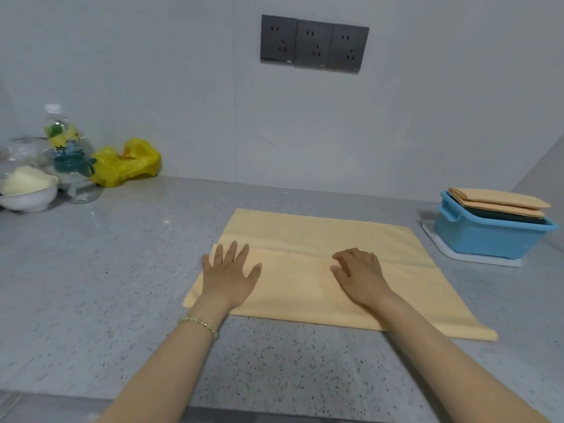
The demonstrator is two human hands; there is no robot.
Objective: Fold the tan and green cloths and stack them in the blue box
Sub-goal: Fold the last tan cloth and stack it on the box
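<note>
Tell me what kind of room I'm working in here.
Probably a home kitchen: a grey speckled stone countertop, a white ceramic bowl of pale yellow grain at its back left, and three dark grey wall sockets above it.

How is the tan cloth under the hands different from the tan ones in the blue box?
The spread tan cloth lies wide, barely folded; the boxed tan cloths are folded small. The left hand and right hand rest on the spread tan cloth; the boxed tan cloths sit untouched atop a green cloth in the blue box. Both share one tan colour.
</note>
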